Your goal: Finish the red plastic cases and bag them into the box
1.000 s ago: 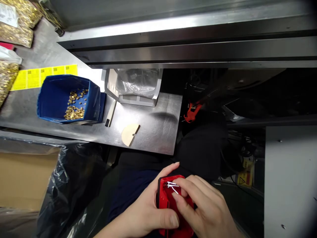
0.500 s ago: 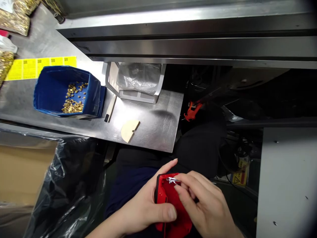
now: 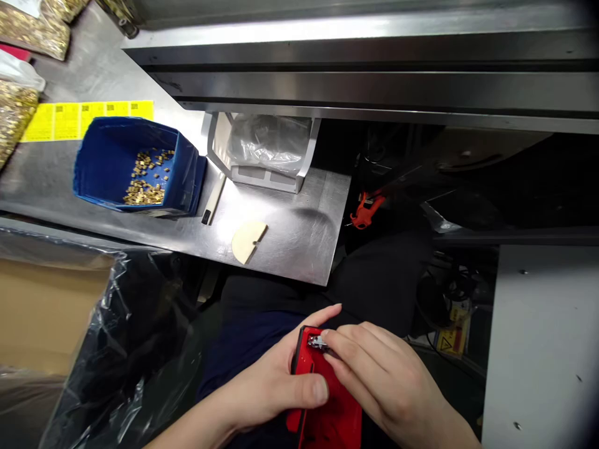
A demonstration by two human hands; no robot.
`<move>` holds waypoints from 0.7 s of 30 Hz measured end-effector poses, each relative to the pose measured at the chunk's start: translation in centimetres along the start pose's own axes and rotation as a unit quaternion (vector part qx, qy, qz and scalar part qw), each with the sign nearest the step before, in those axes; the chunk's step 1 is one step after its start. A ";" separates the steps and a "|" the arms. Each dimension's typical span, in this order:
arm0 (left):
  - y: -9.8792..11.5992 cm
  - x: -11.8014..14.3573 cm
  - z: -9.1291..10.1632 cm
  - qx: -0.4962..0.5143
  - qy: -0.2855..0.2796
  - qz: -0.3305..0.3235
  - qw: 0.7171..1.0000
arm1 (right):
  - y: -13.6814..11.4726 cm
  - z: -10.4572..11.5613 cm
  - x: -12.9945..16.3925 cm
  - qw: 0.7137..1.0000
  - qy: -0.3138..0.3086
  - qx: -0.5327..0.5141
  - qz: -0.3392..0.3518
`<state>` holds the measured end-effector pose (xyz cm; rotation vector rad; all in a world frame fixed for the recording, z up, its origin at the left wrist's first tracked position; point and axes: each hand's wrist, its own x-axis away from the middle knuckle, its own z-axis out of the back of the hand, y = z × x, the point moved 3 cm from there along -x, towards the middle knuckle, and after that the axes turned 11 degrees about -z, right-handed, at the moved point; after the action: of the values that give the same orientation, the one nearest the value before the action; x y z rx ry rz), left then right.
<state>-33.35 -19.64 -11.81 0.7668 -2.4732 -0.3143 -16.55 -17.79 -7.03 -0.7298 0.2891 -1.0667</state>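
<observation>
Beside the table (image 3: 302,252), the left hand (image 3: 271,385) grips a red shell (image 3: 337,408), the right hand (image 3: 390,374) pinching a metal part (image 3: 317,342) inside.

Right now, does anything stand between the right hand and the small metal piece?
Nothing visible does: the right hand touches the metal piece at the upper end of the red housing. The left hand has its thumb lower, out of the way.

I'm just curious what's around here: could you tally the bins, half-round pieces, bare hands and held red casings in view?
Bins: 2 (blue bin, grey bin)
Half-round piece: 1
Hands: 2 (left hand, right hand)
Red casing: 1
Total: 6
</observation>
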 end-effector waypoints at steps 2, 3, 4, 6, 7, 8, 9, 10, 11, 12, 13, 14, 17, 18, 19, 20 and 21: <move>0.0 0.0 0.0 0.001 -0.004 -0.002 1.000 | 0.0 0.1 0.1 1.000 0.004 -0.002 0.002; -0.1 0.0 0.1 0.000 -0.006 -0.002 1.000 | 0.1 0.1 0.1 1.000 0.002 -0.001 0.004; -0.1 0.0 0.1 0.000 -0.007 -0.001 1.000 | 0.1 0.1 0.1 1.000 -0.004 -0.001 0.007; 0.0 0.0 0.1 -0.002 -0.013 0.000 1.000 | 0.2 0.3 0.0 1.000 -0.014 0.002 0.015; 0.0 0.0 0.1 -0.006 -0.015 0.001 1.000 | 0.2 0.4 0.0 1.000 -0.019 0.008 0.020; 0.1 0.0 0.0 -0.010 -0.016 0.001 1.000 | 0.1 0.5 -0.1 0.999 -0.024 0.018 0.026; 0.2 0.0 0.0 -0.013 -0.015 0.001 1.000 | 0.1 0.6 -0.2 0.999 -0.026 0.032 0.033; 0.2 0.0 0.0 -0.014 -0.015 0.002 1.000 | 0.1 0.8 -0.2 0.998 -0.026 0.044 0.043; 0.2 0.0 -0.1 -0.013 -0.018 0.003 1.000 | 0.0 1.0 -0.3 0.997 -0.021 0.048 0.057; 0.2 0.1 -0.2 -0.008 -0.022 0.004 1.000 | 0.0 1.3 -0.3 0.997 -0.008 0.040 0.067; 0.1 0.2 -0.2 -0.002 -0.028 0.005 1.000 | 0.1 1.7 -0.3 0.998 0.018 0.024 0.063; 0.0 0.3 -0.2 0.004 -0.033 0.007 0.999 | 0.4 2.2 -0.3 0.998 0.055 0.001 0.037; -0.4 0.5 0.0 0.015 -0.031 0.019 0.999 | 2.0 3.5 0.0 0.975 0.173 -0.050 -0.133; -0.4 0.5 0.1 0.017 -0.028 0.022 0.999 | 2.5 3.6 0.1 0.963 0.187 -0.058 -0.185; -0.5 0.5 0.1 0.019 -0.026 0.023 0.999 | 2.7 3.6 0.2 0.956 0.187 -0.064 -0.215; -0.4 0.5 0.1 0.020 -0.027 0.019 0.999 | 2.8 3.5 0.2 0.956 0.172 -0.072 -0.226; -0.4 0.4 0.1 0.019 -0.029 0.012 0.999 | 2.7 3.3 0.2 0.960 0.150 -0.081 -0.220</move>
<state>-33.50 -20.15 -11.85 0.7540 -2.5473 -0.2858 -12.82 -15.85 -6.35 -0.7987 0.4920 -1.5974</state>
